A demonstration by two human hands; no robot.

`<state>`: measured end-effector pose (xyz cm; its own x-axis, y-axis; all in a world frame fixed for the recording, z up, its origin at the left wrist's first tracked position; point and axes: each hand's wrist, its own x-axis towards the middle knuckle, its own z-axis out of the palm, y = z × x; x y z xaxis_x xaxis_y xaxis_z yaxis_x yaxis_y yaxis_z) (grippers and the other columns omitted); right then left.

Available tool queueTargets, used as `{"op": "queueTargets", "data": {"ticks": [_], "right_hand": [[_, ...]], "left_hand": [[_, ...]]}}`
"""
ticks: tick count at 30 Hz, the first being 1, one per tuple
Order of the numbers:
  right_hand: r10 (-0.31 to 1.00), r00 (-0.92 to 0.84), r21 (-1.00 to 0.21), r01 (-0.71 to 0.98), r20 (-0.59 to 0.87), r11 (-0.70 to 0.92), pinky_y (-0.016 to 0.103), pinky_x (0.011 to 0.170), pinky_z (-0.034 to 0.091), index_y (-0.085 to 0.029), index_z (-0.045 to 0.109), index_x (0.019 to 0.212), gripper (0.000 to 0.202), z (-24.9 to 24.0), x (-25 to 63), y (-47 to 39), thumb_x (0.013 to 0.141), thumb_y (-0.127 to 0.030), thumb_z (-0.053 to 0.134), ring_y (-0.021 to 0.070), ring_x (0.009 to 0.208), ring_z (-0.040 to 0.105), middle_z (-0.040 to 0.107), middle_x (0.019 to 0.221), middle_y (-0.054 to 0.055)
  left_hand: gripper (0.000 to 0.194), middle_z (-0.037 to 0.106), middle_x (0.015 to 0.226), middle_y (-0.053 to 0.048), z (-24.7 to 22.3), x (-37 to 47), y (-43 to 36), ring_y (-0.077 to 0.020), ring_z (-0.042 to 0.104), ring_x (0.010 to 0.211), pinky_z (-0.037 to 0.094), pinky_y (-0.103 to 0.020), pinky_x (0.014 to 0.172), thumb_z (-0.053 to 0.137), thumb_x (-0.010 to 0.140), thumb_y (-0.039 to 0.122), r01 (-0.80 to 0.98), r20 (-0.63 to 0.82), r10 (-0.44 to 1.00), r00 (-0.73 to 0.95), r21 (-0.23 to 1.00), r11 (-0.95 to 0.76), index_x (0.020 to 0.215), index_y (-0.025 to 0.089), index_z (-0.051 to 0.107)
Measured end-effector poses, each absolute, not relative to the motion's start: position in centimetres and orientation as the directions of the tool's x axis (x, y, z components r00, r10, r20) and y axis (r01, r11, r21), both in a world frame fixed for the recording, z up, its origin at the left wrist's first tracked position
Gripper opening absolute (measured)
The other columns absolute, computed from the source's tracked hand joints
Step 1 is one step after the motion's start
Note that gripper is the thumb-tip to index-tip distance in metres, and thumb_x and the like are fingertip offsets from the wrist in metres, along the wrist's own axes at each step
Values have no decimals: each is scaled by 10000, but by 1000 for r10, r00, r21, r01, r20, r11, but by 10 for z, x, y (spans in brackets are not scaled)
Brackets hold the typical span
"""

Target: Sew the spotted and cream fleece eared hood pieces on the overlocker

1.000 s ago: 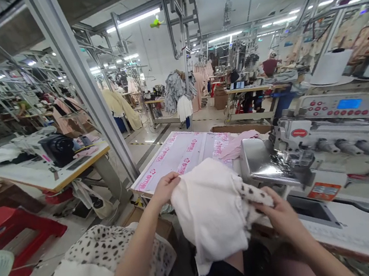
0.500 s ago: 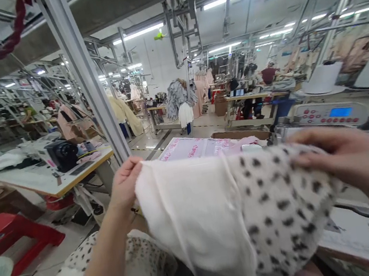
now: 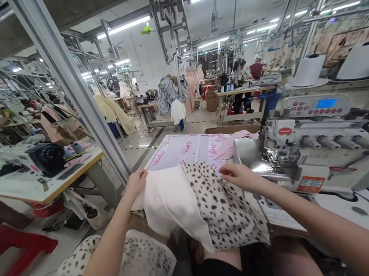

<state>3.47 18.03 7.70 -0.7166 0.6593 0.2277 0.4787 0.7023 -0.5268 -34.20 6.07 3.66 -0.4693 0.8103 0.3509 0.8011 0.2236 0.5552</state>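
Note:
A fabric piece (image 3: 176, 195), part plain white and part white with dark spots, is spread in front of me. Its upper end lies over the near part of the table, and the rest hangs down toward my lap. My left hand (image 3: 137, 182) pinches its upper left corner. At the spotted part's upper right edge, my right hand (image 3: 237, 176) has its thumb and fingers curled at the cloth, the fingertips partly hidden. A seam line runs between the plain and spotted parts. More spotted and white fabric (image 3: 148, 260) is heaped at my lower left, beneath my left forearm.
An overlock sewing machine (image 3: 285, 154) with a lit control panel (image 3: 319, 105) stands at my right. Beside it are white thread cones (image 3: 309, 70). A printed sheet (image 3: 186, 149) covers the table ahead. A metal post (image 3: 71, 86), another sewing machine (image 3: 45, 157) and a red stool (image 3: 10, 254) are leftward.
Both hands have lowered the fabric from a raised, stretched position onto the near table area. My right hand has moved left and away from me, and the sewing machine now shows fully.

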Motion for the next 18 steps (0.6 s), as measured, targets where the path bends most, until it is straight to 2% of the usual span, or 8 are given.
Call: {"op": "queueTargets", "data": {"ticks": [3, 7, 11, 13, 16, 18], "right_hand": [[694, -697, -541, 520, 178, 661, 327, 764, 450, -173, 608, 941, 216, 60, 23, 182, 795, -201, 453, 208, 854, 595, 646, 954, 85], [759, -637, -553, 587, 135, 591, 328, 861, 404, -128, 527, 1131, 338, 36, 2, 192, 814, -201, 432, 222, 1005, 547, 567, 1139, 144], [831, -549, -562, 662, 87, 496, 320, 825, 408, -101, 465, 1196, 412, 14, -11, 206, 828, -285, 441, 237, 1004, 541, 563, 1126, 164], [852, -521, -565, 689, 50, 454, 296, 741, 429, -108, 495, 1150, 382, 7, -14, 212, 844, -323, 418, 219, 894, 579, 611, 1014, 139], [851, -525, -557, 711, -14, 429, 274, 647, 431, -131, 593, 900, 281, 4, -19, 221, 853, -356, 432, 175, 731, 586, 632, 791, 64], [847, -529, -547, 724, -52, 420, 279, 641, 438, -131, 588, 779, 261, 6, -22, 225, 847, -358, 479, 146, 682, 569, 605, 728, 22]], "left_hand": [[282, 613, 726, -27, 30, -348, 61, -174, 537, 695, 395, -258, 654, 393, 760, 369, 789, 324, 812, -485, 563, 247, 778, 162, 583], [271, 627, 796, -33, 24, -350, 62, -178, 552, 766, 411, -261, 708, 402, 767, 357, 783, 307, 814, -494, 563, 263, 821, 162, 582], [292, 627, 930, -62, 17, -348, 61, -188, 561, 845, 414, -275, 751, 404, 780, 347, 771, 286, 794, -536, 550, 322, 918, 153, 574], [308, 630, 933, -74, 14, -348, 61, -200, 568, 837, 415, -281, 731, 419, 779, 367, 773, 255, 805, -535, 532, 346, 926, 151, 581], [291, 638, 844, -78, 10, -347, 63, -211, 571, 776, 406, -279, 675, 447, 762, 380, 787, 210, 830, -516, 498, 363, 842, 150, 606], [269, 637, 791, -71, 7, -347, 65, -208, 567, 737, 393, -271, 647, 453, 755, 368, 794, 195, 838, -509, 482, 370, 783, 153, 612]]}}
